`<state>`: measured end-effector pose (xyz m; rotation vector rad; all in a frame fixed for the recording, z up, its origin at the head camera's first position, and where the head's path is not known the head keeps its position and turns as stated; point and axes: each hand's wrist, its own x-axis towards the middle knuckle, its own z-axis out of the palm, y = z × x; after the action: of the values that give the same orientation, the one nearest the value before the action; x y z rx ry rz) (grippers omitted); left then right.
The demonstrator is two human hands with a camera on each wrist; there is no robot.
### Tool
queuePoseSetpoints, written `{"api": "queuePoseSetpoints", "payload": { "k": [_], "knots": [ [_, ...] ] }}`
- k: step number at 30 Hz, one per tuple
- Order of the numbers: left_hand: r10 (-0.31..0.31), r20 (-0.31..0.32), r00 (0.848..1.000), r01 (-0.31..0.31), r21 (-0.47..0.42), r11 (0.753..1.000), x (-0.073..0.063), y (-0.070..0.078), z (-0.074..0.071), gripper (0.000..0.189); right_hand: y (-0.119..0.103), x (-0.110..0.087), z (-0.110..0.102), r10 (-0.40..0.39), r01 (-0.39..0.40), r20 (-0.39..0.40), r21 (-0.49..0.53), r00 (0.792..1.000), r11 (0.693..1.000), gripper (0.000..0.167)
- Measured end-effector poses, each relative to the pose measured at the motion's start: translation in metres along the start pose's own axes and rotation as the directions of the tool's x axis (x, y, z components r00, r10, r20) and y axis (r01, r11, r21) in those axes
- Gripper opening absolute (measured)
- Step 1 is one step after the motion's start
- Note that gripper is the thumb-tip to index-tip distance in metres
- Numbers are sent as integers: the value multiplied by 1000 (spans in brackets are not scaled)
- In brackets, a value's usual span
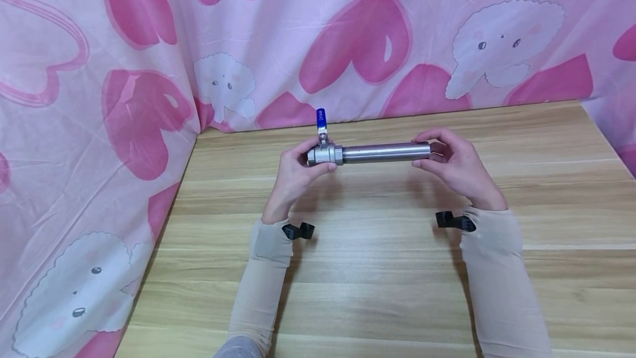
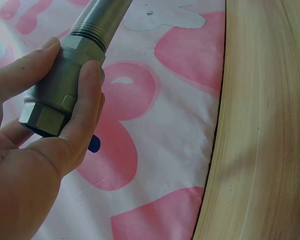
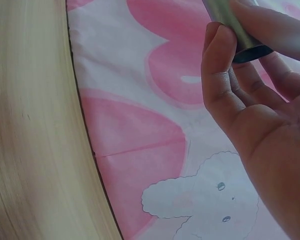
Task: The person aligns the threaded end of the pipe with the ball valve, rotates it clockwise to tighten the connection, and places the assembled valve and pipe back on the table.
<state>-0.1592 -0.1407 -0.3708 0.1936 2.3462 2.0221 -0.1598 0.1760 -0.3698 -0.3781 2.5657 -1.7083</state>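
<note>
Left hand (image 1: 293,175): curled round ball valve (image 1: 325,154); best kept firm.
Right hand (image 1: 463,166): pinches metal pipe (image 1: 382,152) by its free end.
Threads (image 2: 93,35): partly exposed; keep both parts coaxial.

I hold the silver valve (image 1: 325,154), blue lever (image 1: 321,119) toward twelve o'clock, joined to a shiny threaded pipe (image 1: 386,152) pointing to three.

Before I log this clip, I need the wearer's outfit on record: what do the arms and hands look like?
The left hand and right hand are bare, without gloves. Long, wrinkled beige sleeves cover the forearms down to the wrists, where small black fittings jut out on the inner side. Grey cloth shows near the left elbow.
</note>
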Motion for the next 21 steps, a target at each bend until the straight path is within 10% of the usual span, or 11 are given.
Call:
{"api": "queuePoseSetpoints", "payload": {
  "k": [21],
  "knots": [
    [24,1,1000,-24,-2,1000,0,0,0,59,2,0,-1,16,-17,-11,-39,1000,999,39]
  ]
}}
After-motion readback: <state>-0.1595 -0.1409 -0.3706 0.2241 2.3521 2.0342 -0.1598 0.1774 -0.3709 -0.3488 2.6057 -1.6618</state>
